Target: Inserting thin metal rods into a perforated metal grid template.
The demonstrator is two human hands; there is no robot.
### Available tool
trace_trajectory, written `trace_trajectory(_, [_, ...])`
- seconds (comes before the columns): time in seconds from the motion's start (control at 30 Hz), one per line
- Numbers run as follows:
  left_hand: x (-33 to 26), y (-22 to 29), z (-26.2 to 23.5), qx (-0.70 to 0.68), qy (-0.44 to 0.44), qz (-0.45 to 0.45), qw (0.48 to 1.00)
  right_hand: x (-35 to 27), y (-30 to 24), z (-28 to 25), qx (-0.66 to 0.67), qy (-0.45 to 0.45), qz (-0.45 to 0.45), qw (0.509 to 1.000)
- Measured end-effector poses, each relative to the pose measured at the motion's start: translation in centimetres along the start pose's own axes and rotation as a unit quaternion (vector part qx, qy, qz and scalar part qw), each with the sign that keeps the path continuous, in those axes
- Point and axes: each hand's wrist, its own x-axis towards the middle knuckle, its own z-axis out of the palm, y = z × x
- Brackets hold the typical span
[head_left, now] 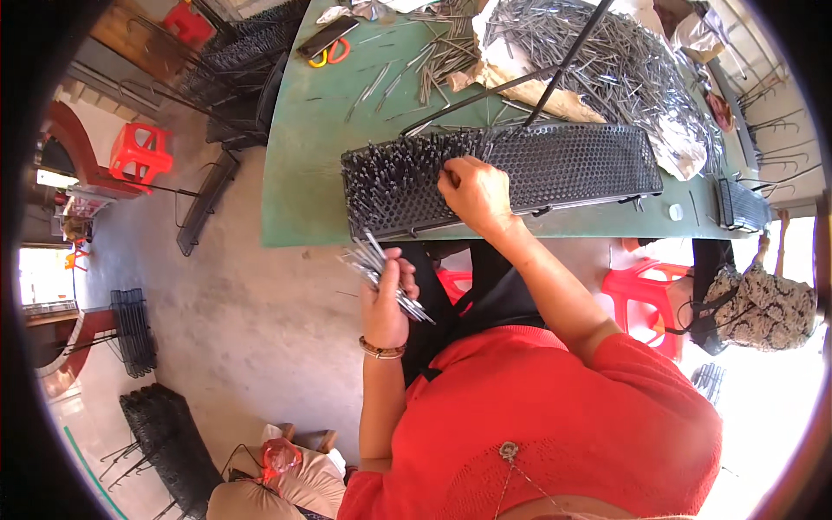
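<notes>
My left hand [387, 295] is closed round a bundle of thin metal rods [411, 307], just off the table's near edge. Over the black perforated rack [572, 169], my right hand [477, 192] has its fingers pinched together, pointing down at the holes. Whatever is between those fingertips is too small or hidden to make out. Many rods [390, 169] stand upright in the left part of the rack, packed close. Its right part shows bare holes. A black wire handle [563, 69] rises from the rack's far side.
A big heap of loose rods [624, 69] lies on brown paper on the green table [303, 173]. Orange-handled scissors [338, 52] and a dark phone [328, 36] lie at its far left. Red stools [646, 299] stand nearby. Another person [758, 303] sits at the right.
</notes>
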Motion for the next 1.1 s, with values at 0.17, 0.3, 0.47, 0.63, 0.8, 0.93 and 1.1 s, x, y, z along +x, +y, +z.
trace_trajectory(0.17, [3.7, 5.3, -0.5, 0.098, 0.096, 0.207, 0.969, 1.2, -1.0, -1.8, 0.086, 0.061, 0.017, 0.994])
trace_trajectory(0.3, [12.0, 6.0, -4.8, 0.169, 0.093, 0.356, 0.914, 1.0, -0.7, -1.9, 0.144, 0.073, 0.028, 0.987])
trace_trajectory(0.47, [17.7, 1.8, -8.7, 0.207, 0.088, 0.380, 0.897, 0.5, -0.4, -1.7, 0.129, 0.047, 0.032, 0.990])
trace_trajectory(0.63, [18.1, -0.4, -9.3, 0.211, 0.098, 0.354, 0.906, 0.3, 0.1, -1.4, 0.128, 0.057, 0.009, 0.990])
trace_trajectory(0.8, [18.3, 0.0, -10.2, 0.232, 0.087, 0.348, 0.904, 0.0, -0.1, -1.0, 0.160, 0.038, 0.074, 0.984])
trace_trajectory(0.93, [16.9, 1.6, -9.6, 0.207, 0.127, 0.305, 0.921, -0.1, -0.1, -1.2, 0.167, 0.027, 0.087, 0.982])
trace_trajectory(1.1, [11.1, 5.1, -5.7, -0.006, 0.092, 0.222, 0.971, -0.1, 0.0, -1.9, 0.173, 0.003, 0.093, 0.980])
